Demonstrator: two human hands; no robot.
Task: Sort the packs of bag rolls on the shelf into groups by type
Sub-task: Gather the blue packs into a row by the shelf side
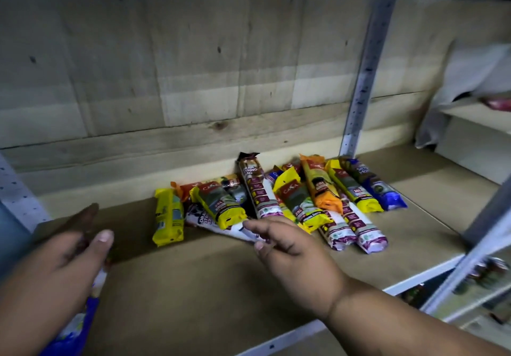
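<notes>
Your left hand (55,261) grips a blue-ended pack (80,319) at the shelf (193,286) front, probably starting its group apart from the pile, while your right hand (287,247), fingers loosely spread and holding nothing, reaches toward the white drawstring pack (237,231) in the mixed heap against the back.

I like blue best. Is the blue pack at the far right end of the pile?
Yes, the blue pack lies at the right end of the pile, just past a yellow pack.
</notes>
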